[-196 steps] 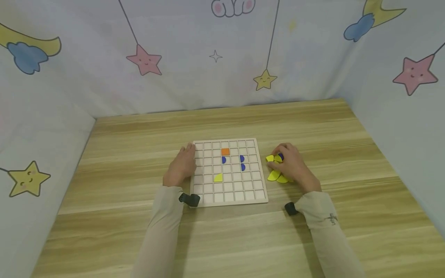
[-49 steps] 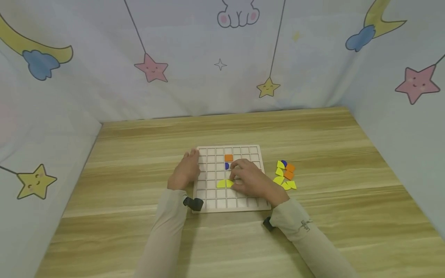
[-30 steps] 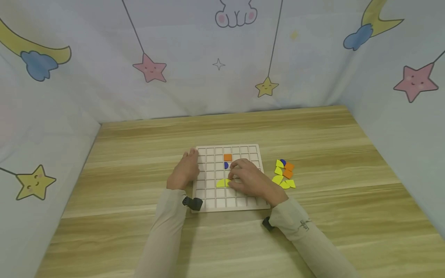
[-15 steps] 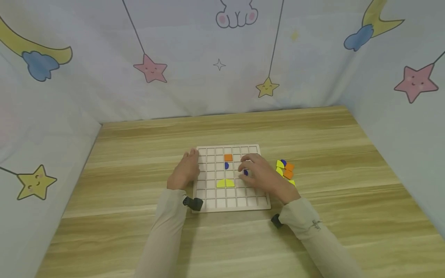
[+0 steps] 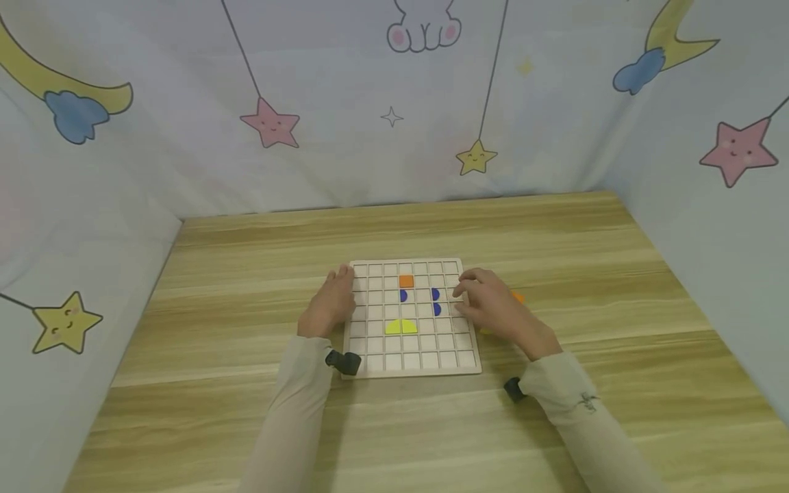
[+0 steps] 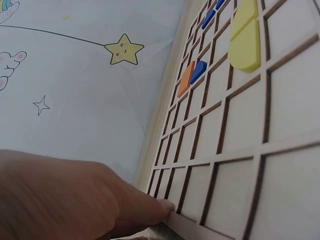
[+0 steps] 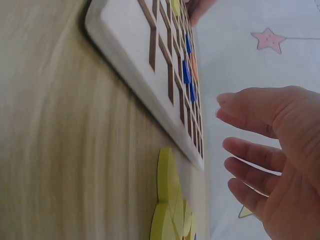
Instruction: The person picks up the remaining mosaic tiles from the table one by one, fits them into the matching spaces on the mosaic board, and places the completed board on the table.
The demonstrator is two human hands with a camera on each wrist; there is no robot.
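My left hand [image 5: 327, 302] rests along the left edge of a pale wooden grid board [image 5: 376, 358]; a fingertip touches the rim in the left wrist view. One orange square tile [image 5: 406, 281] sits in a cell near the top. A blue half-round tile [image 5: 403, 296] lies just below it, and two more blue half-round tiles [image 5: 436, 309] are stacked to the right. Two yellow quarter-round tiles [image 5: 393, 327] meet side by side lower down. My right hand [image 5: 493, 305] hovers over the board's right edge, fingers spread and holding nothing, as the right wrist view [image 7: 280, 150] shows.
Loose yellow tiles [image 7: 167, 200] lie on the wooden table [image 5: 246, 274] right of the board. An orange tile [image 5: 518, 297] peeks out behind my right hand, which hides most of this pile in the head view. A patterned cloth wall [image 5: 345, 171] stands behind the table.
A second yellow quarter-round tile has joined the first on the board since the oldest frame. My right hand has moved off the board toward the loose tiles. My left hand stays at the edge.
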